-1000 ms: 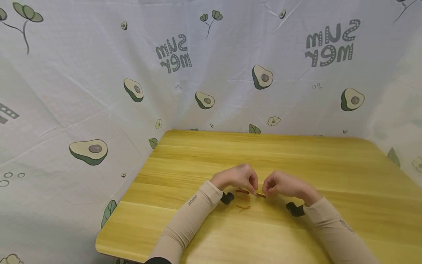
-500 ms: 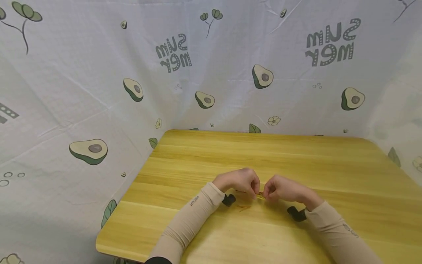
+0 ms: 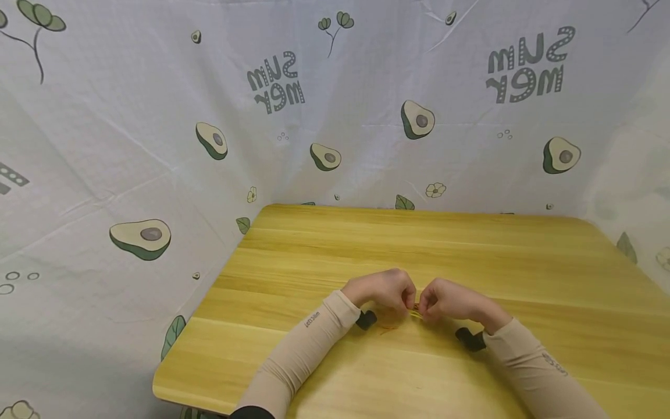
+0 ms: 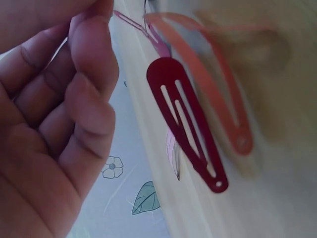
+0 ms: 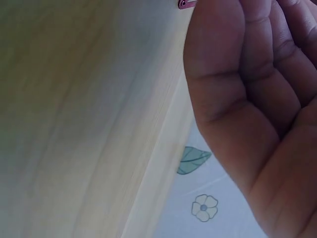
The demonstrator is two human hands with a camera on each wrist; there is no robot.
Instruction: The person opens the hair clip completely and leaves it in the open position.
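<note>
Both hands come together over the table's middle, fingertips bent down. Between them shows a small red-and-yellow snap hair clip, mostly hidden by the fingers. My left hand pinches its left side and my right hand pinches its right side. In the left wrist view, a dark red snap hair clip lies near the left fingers, with an orange snap hair clip beside it. A pink clip is partly hidden behind the red one. The right wrist view catches a pinkish-red clip end at the fingers.
Beneath the hands is a wood-grain table with rounded corners. A pale curtain printed with avocados hangs behind it and along the left. Dark wrist cameras sit low under both wrists.
My left hand has shifted slightly right and down, and now covers the dark red clip seen earlier beside it. My right hand has lowered a little, the fingertips closing in on the middle clip.
</note>
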